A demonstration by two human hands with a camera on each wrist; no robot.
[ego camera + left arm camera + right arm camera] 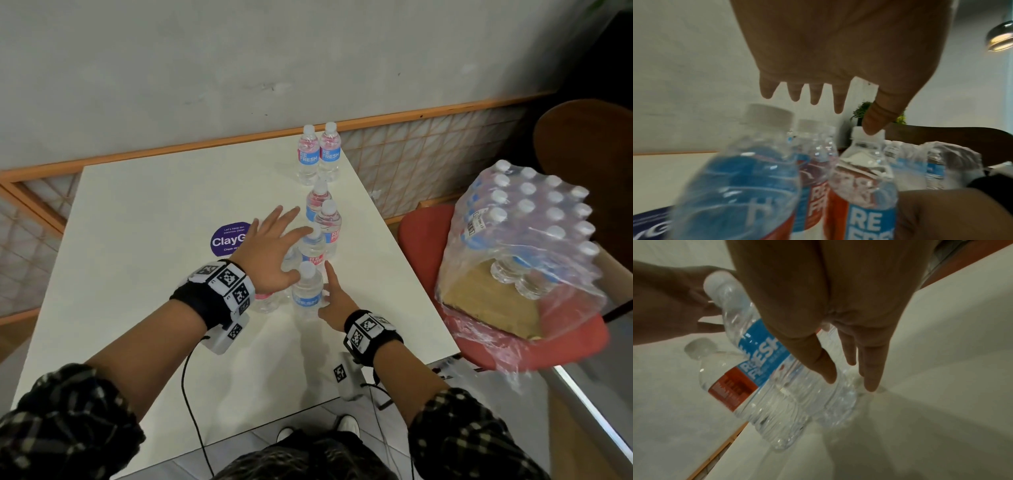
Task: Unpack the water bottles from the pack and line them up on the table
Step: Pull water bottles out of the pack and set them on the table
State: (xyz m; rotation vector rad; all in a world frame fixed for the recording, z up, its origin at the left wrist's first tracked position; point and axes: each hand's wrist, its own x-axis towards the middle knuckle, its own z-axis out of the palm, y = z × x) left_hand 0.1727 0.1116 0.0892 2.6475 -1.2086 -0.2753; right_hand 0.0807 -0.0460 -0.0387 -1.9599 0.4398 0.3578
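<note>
Several clear water bottles with blue and red labels stand in a loose line down the white table; the farthest pair is near the back edge. My left hand hovers spread over the near bottles, palm down, and its thumb touches the white cap of the nearest bottle. Straight fingers of my right hand rest against that bottle's right side. Another bottle stands partly hidden under my left wrist. The plastic-wrapped pack sits torn open at its near end.
The pack rests on a red chair just right of the table. A brown chair back stands behind it. A purple round sticker lies mid-table. A tiled wall with an orange rail runs behind the table.
</note>
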